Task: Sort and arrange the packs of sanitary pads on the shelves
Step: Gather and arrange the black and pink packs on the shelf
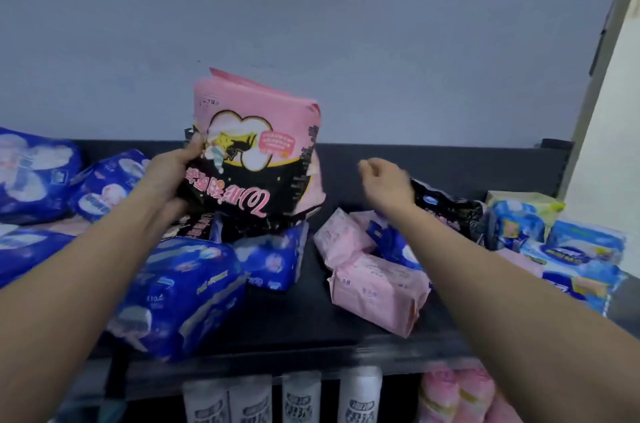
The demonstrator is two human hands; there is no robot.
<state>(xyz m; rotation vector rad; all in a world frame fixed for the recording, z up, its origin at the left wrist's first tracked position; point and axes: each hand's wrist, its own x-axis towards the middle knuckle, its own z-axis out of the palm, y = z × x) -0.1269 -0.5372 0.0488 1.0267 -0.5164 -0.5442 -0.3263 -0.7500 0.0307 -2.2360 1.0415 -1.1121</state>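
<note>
My left hand (166, 176) grips a pink-and-black pack (254, 148) by its left edge and holds it upright and upside down above the dark top shelf (311, 311). My right hand (384, 183) hovers to the right of it with loosely curled fingers, holding nothing. Below the held pack lie blue packs (180, 291). Two pale pink packs (374, 287) lie under my right forearm. A black pack (446, 211) lies just behind my right hand.
More blue packs (34, 173) are heaped at the left end of the shelf. Light blue, white and green packs (568, 256) crowd the right end. A lower shelf holds white rolls (298, 398) and pink packs (460, 395). A grey wall stands behind.
</note>
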